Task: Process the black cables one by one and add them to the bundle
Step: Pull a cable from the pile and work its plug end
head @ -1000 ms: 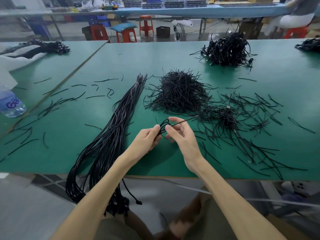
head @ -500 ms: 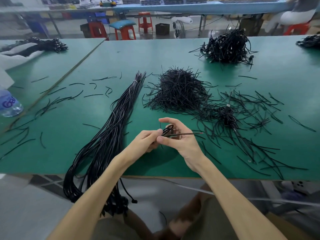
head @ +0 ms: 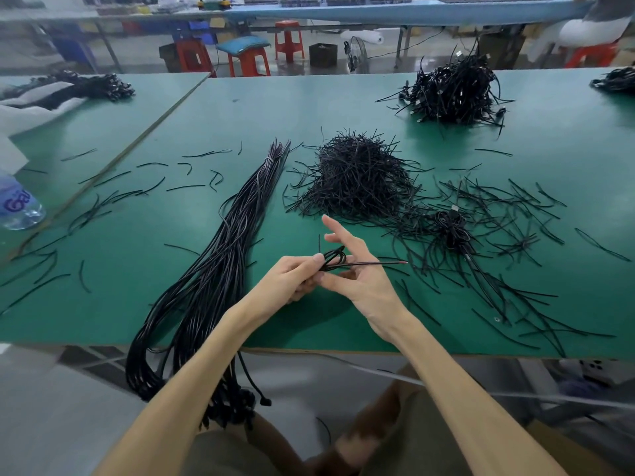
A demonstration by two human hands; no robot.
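Pinching a small coiled black cable above the near-middle of the green-topped work table, left hand has thumb and fingers closed on the coil. Right hand touches the coil from the right, thumb under it, index and middle fingers spread wide and lifted, not gripping. One straight cable end sticks out right, tip reddish. Long bundle of straight black cables lies just left of the hands, running far to near and hanging off the near edge. Heap of short black ties sits beyond the hands; tangled pile of coiled black cables far right. Clear plastic water bottle at left edge.
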